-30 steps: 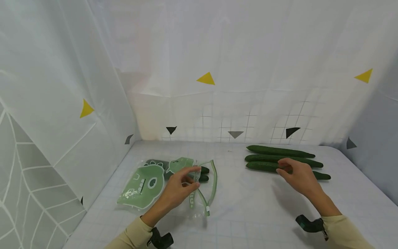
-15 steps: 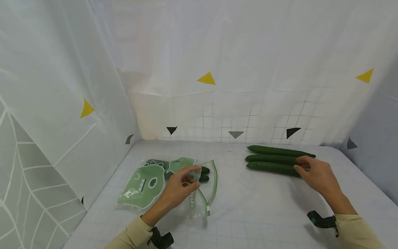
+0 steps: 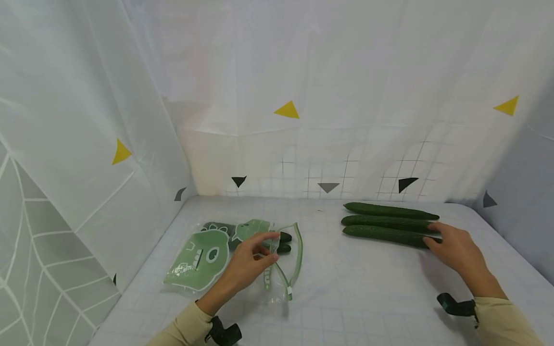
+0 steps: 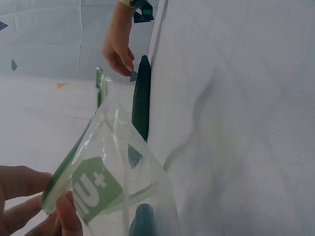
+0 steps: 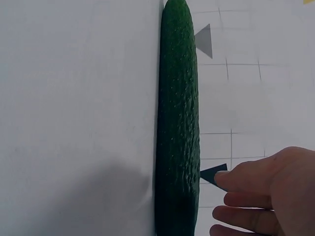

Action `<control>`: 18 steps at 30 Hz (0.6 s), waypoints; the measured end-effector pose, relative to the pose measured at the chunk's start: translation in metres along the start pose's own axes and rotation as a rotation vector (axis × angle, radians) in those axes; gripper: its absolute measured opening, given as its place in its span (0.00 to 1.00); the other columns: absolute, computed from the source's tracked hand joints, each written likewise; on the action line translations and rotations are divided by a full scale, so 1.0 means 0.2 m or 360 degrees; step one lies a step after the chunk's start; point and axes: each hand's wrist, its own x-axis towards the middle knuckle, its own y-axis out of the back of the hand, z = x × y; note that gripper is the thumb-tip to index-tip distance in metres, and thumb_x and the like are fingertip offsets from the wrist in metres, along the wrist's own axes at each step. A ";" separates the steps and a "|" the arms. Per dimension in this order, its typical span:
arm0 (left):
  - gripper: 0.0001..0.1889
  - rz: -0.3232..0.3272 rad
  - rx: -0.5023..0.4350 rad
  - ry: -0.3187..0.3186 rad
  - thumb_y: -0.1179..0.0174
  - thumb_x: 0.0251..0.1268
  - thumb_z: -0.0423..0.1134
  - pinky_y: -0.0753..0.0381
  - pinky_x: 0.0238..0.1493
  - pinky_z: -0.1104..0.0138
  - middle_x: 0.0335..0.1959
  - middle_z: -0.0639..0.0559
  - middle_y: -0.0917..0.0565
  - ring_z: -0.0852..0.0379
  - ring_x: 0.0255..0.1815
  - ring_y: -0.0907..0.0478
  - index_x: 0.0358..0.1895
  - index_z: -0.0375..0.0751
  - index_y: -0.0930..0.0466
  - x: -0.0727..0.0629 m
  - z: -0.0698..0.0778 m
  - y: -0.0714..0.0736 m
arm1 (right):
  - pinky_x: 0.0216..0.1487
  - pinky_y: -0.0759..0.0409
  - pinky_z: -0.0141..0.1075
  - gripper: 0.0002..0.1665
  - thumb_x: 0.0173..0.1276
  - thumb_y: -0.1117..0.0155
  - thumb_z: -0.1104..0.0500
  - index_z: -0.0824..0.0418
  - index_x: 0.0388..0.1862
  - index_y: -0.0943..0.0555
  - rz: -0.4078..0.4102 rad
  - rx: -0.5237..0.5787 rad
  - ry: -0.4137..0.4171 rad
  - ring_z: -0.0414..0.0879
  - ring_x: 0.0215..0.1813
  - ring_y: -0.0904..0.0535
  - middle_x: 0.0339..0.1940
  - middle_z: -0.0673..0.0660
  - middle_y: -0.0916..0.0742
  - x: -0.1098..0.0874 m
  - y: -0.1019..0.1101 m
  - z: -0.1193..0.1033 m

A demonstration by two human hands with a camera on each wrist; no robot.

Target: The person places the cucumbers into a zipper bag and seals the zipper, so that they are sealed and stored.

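Note:
My left hand [image 3: 245,263] pinches the open mouth of a clear zip bag [image 3: 196,264] with a green cartoon print, on the left of the table. Inside lie dark cucumbers, and two cucumber ends [image 3: 285,248] show by the mouth. On the right, three long cucumbers lie side by side: a far one [image 3: 385,208], a middle one [image 3: 381,221] and a near one [image 3: 376,232]. Over the right ends of the near two hovers my right hand [image 3: 456,250], thumb and fingers spread. In the right wrist view its fingers [image 5: 248,200] stand apart from the near cucumber [image 5: 177,118].
The bag's green zip strip [image 3: 299,254] bows out to the right, with a white slider [image 3: 289,290] at its lower corner. White sheeting [image 3: 329,144] walls the back and sides of the white table [image 3: 346,307].
My right hand has moved right along the cucumbers toward their right ends and come down lower. The left hand stays on the bag's mouth, and the cucumbers lie where they were.

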 end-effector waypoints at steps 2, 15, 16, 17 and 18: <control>0.26 0.0000 0.0008 0.0003 0.32 0.70 0.34 0.17 0.48 0.60 0.63 0.54 0.20 0.56 0.45 0.17 0.70 0.52 0.21 0.00 0.00 0.00 | 0.49 0.26 0.70 0.31 0.71 0.32 0.57 0.80 0.61 0.28 -0.0031 -0.0011 -0.0020 0.82 0.59 0.29 0.60 0.85 0.26 0.01 0.00 0.02; 0.26 0.0007 0.0011 0.0007 0.32 0.70 0.32 0.17 0.47 0.60 0.63 0.54 0.20 0.56 0.44 0.17 0.69 0.52 0.20 0.00 0.00 0.00 | 0.50 0.26 0.71 0.36 0.69 0.29 0.55 0.82 0.62 0.30 -0.0190 -0.0039 -0.0044 0.83 0.58 0.30 0.59 0.87 0.26 0.03 -0.03 0.10; 0.26 0.0007 0.0013 0.0008 0.32 0.70 0.32 0.17 0.47 0.61 0.63 0.54 0.20 0.56 0.44 0.17 0.69 0.52 0.20 0.00 0.00 0.00 | 0.50 0.26 0.71 0.37 0.70 0.29 0.55 0.82 0.62 0.30 -0.0212 -0.0036 -0.0044 0.83 0.58 0.30 0.59 0.87 0.26 0.03 -0.04 0.11; 0.26 0.0007 0.0013 0.0007 0.32 0.70 0.32 0.17 0.47 0.61 0.63 0.54 0.20 0.56 0.44 0.17 0.69 0.52 0.21 0.00 0.00 0.00 | 0.51 0.26 0.71 0.37 0.70 0.29 0.55 0.82 0.62 0.31 -0.0233 -0.0034 -0.0045 0.84 0.59 0.30 0.59 0.87 0.26 0.03 -0.04 0.12; 0.26 0.0007 0.0013 0.0007 0.32 0.70 0.32 0.17 0.47 0.61 0.63 0.54 0.20 0.56 0.44 0.17 0.69 0.52 0.21 0.00 0.00 0.00 | 0.51 0.27 0.72 0.37 0.70 0.29 0.55 0.82 0.63 0.31 -0.0248 -0.0033 -0.0045 0.84 0.59 0.31 0.59 0.88 0.27 0.03 -0.05 0.13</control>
